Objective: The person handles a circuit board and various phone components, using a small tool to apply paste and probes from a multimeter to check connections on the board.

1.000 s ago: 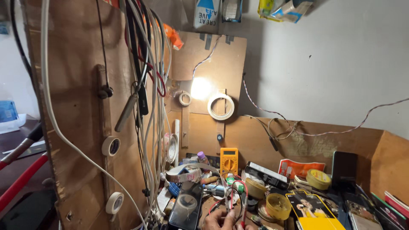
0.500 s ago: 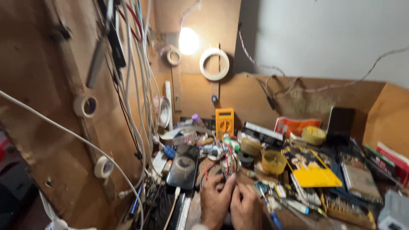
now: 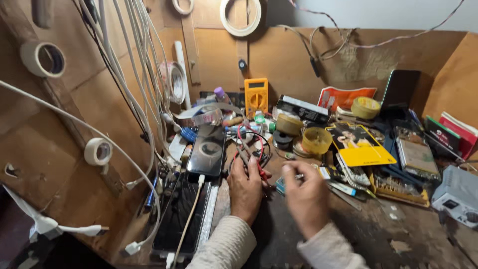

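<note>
My left hand [image 3: 245, 189] lies palm down on the cluttered workbench [image 3: 378, 234]. Its fingertips are closed around thin probes with red and black leads [image 3: 253, 145] that loop up toward a yellow multimeter [image 3: 256, 94]. My right hand [image 3: 304, 195] hovers just to the right, blurred, fingers apart and holding nothing I can make out. A black phone [image 3: 206, 149] lies just left of my left hand. Nearer me, a second dark phone [image 3: 178, 214] has a white cable plugged in.
White cables [image 3: 142, 79] and tape rolls [image 3: 97, 151] hang on the brown board at left. Right of my hands sit a yellow tub [image 3: 316, 140], a yellow card [image 3: 359, 145], a yellow tape roll [image 3: 366, 107], an upright dark phone [image 3: 401, 89] and a grey box [image 3: 458, 195].
The view has dropped from the wall and lamp down onto the bench. Both hands are now fully in view, and my right hand has moved away from my left.
</note>
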